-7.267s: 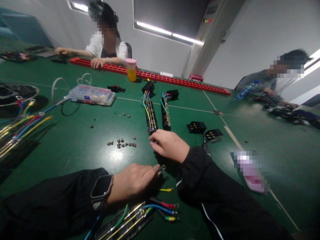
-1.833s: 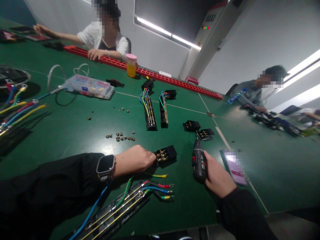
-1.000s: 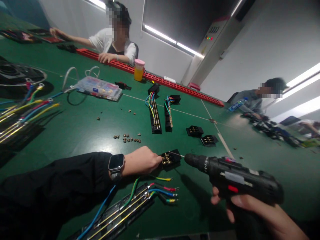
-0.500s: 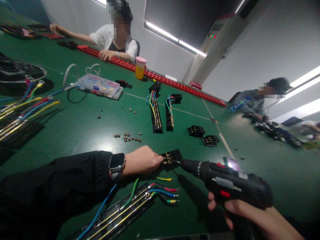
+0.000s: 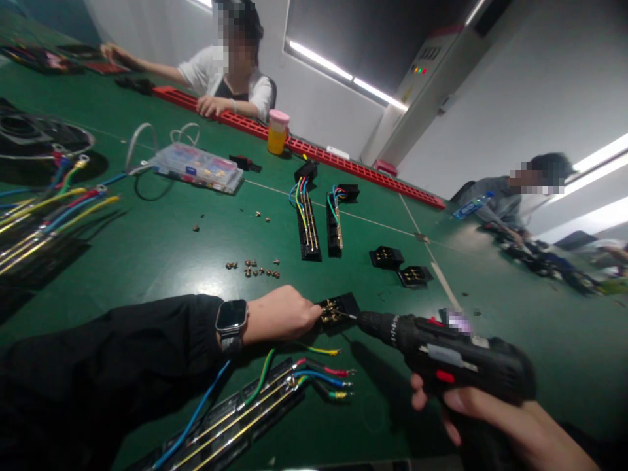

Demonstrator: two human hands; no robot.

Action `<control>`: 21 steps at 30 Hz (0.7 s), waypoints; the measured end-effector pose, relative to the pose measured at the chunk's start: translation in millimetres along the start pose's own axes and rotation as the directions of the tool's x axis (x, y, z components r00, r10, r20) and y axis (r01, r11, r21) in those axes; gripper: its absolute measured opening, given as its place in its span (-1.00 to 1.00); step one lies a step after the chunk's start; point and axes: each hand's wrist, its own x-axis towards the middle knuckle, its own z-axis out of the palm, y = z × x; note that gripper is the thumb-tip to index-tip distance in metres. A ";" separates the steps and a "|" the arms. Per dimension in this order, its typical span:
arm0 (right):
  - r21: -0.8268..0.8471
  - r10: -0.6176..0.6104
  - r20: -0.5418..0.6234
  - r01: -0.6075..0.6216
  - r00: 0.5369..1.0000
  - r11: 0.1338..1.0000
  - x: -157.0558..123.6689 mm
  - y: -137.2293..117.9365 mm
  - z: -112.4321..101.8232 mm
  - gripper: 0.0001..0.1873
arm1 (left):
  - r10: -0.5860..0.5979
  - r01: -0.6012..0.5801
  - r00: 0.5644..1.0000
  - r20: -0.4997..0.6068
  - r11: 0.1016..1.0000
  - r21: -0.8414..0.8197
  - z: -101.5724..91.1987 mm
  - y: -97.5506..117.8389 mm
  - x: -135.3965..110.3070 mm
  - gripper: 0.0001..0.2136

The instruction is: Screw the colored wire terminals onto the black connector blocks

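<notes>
My left hand (image 5: 280,314), with a smartwatch on its wrist, is closed on the left end of a small black terminal block (image 5: 338,309) with brass contacts on the green table (image 5: 161,255). My right hand (image 5: 471,412) grips the handle of a black cordless screwdriver (image 5: 444,350). Its bit touches the block's brass contacts. Below my left hand lies a black strip with coloured wires (image 5: 275,399), red, blue, yellow and green.
Several loose screws (image 5: 252,268) lie beyond my left hand. Two wired black strips (image 5: 318,222) and two more small blocks (image 5: 400,265) sit farther out. A clear parts box (image 5: 196,168), a yellow cup (image 5: 277,131) and a red rail (image 5: 304,150) lie behind. Two people sit across the table.
My right hand picked up the screwdriver from the table and brought its bit onto the block. My left hand stayed on the block.
</notes>
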 end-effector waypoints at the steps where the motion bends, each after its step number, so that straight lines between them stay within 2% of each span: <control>1: -0.007 -0.001 -0.002 0.001 1.000 1.000 -0.5 0.3 0.2 -0.47 | 0.002 -0.002 1.000 0.001 1.000 0.001 0.5 -0.3 0.1 -0.87; 5: -0.007 -0.011 0.003 0.011 1.000 1.000 -1.5 -0.8 0.7 -0.46 | 0.011 -0.011 1.000 -0.022 1.000 0.009 2.9 -1.1 0.0 -0.85; 14: 0.019 -0.030 0.015 0.030 0.999 0.999 3.4 -1.6 -0.9 -0.61 | 0.012 -0.012 1.000 -0.019 1.000 0.008 1.7 -0.5 0.4 -0.89; 18: -0.069 -0.065 0.059 0.069 0.996 0.995 6.7 -3.2 -9.4 -0.61 | 0.008 -0.008 1.000 -0.022 1.000 0.006 3.6 -1.1 0.5 -0.87; 21: -0.226 -0.111 0.152 0.144 0.982 0.963 13.1 -12.2 -23.2 -0.62 | 0.009 -0.009 1.000 -0.019 1.000 -0.004 4.0 -1.7 0.1 -0.84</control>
